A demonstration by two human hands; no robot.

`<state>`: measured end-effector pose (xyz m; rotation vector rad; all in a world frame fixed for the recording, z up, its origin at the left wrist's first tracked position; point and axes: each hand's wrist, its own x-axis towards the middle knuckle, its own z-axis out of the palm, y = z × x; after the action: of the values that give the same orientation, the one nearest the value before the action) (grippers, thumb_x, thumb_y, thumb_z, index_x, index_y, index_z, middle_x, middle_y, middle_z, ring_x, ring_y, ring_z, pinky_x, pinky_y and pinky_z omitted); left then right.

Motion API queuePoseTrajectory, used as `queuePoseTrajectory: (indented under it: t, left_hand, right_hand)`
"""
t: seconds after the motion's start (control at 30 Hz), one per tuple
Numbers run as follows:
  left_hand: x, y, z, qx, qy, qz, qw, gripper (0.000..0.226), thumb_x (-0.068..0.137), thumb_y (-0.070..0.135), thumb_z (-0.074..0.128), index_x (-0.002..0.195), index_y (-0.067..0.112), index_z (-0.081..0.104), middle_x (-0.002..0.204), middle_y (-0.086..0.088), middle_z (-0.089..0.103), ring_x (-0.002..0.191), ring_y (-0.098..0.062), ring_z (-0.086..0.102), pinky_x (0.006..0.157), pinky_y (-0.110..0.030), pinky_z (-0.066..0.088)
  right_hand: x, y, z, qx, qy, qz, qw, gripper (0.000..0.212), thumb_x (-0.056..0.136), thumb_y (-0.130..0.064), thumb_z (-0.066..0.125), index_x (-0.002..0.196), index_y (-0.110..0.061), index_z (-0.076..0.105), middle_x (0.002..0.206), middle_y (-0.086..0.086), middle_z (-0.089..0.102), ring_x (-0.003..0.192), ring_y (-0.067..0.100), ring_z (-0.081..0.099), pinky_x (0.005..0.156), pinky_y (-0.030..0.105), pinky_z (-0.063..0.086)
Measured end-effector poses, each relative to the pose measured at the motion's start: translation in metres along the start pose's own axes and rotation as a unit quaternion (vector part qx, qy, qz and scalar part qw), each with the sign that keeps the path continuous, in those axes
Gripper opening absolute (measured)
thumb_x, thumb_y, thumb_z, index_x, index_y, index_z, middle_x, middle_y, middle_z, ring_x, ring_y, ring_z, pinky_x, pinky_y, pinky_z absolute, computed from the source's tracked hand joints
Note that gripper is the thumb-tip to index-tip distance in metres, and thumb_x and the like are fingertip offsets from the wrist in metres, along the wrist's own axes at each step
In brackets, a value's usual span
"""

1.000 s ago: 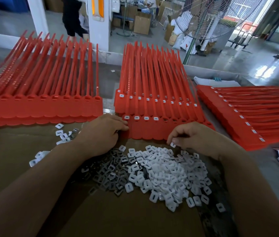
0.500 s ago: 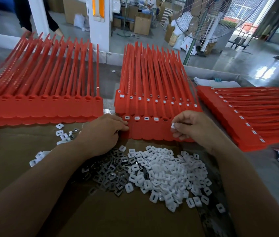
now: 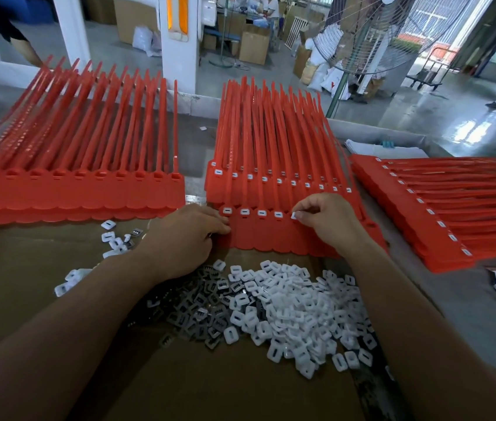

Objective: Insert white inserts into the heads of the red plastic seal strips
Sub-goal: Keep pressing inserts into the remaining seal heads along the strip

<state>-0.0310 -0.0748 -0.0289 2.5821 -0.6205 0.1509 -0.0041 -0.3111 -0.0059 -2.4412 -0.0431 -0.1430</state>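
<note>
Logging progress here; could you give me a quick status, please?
Left hand holding front red seal strips. Right hand pinching white insert at fifth head. Nothing blocking it.

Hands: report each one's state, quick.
Left hand: fingers curled against the left end of the red seal strips; grip cannot be told.
Right hand: pinching a white insert.

Large wire-caged standing fan (image 3: pixel 392 31), white pillar (image 3: pixel 179 56), cardboard boxes (image 3: pixel 254 45) behind, brown cardboard sheet (image 3: pixel 210 387) in front
</note>
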Motion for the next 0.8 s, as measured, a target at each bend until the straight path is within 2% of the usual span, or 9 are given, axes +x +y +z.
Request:
queuePoseTrajectory:
  t: [0.17,0.3,0.43,0.53,0.67,0.8]
  left_hand:
    - [0.001,0.001,0.0,-0.005,0.0,0.0,1.0,0.046,0.08,-0.003,0.044,0.115,0.022,0.063,0.129,0.01,0.053,0.123,-0.005,0.04,0.104,-0.03,0.034]
    - [0.002,0.0,0.0,-0.006,-0.001,0.0,1.0,0.048,0.079,-0.003,0.044,0.115,0.021,0.063,0.13,0.009,0.052,0.124,-0.006,0.039,0.104,-0.028,0.032]
    - [0.001,0.0,0.001,-0.004,-0.001,0.003,1.0,0.047,0.08,-0.004,0.044,0.116,0.021,0.062,0.13,0.009,0.053,0.124,-0.006,0.039,0.104,-0.026,0.031]
    - [0.001,0.0,0.001,-0.006,0.002,0.003,1.0,0.046,0.08,-0.003,0.045,0.115,0.021,0.063,0.129,0.008,0.053,0.123,-0.006,0.04,0.105,-0.027,0.031]
    - [0.0,0.0,0.0,-0.009,0.001,0.004,1.0,0.046,0.08,-0.003,0.046,0.115,0.02,0.063,0.129,0.007,0.054,0.123,-0.008,0.041,0.105,-0.033,0.034]
    - [0.0,0.001,-0.001,-0.012,0.001,0.001,1.0,0.045,0.079,-0.002,0.046,0.114,0.021,0.064,0.129,0.007,0.054,0.123,-0.008,0.041,0.104,-0.036,0.035]
  right_hand:
    - [0.002,-0.001,0.001,-0.034,0.003,-0.008,0.999,0.016,0.08,-0.012,0.068,0.072,-0.025,0.063,0.082,-0.007,0.061,0.089,0.01,0.057,0.082,0.027,0.044]
    - [0.001,0.002,0.003,0.006,0.021,0.0,1.0,0.008,0.077,-0.01,0.071,0.08,-0.017,0.072,0.072,-0.016,0.058,0.075,-0.001,0.055,0.071,0.015,0.041]
    - [0.002,0.004,0.002,0.047,0.026,0.024,0.998,0.013,0.074,-0.01,0.074,0.087,-0.014,0.074,0.073,-0.014,0.061,0.071,-0.008,0.052,0.068,0.006,0.038]
    - [0.006,0.002,0.0,0.059,0.012,0.057,0.997,0.013,0.071,-0.01,0.076,0.077,-0.021,0.073,0.071,-0.015,0.062,0.071,-0.008,0.052,0.063,0.003,0.036]
    - [0.015,-0.003,-0.004,0.051,-0.014,0.095,0.994,0.025,0.065,-0.006,0.078,0.06,-0.028,0.068,0.07,-0.011,0.064,0.076,-0.005,0.052,0.067,0.012,0.035]
    - [0.02,-0.009,-0.007,0.035,-0.042,0.11,0.992,0.025,0.063,-0.004,0.078,0.061,-0.026,0.068,0.071,-0.011,0.063,0.083,0.003,0.053,0.064,0.012,0.035]
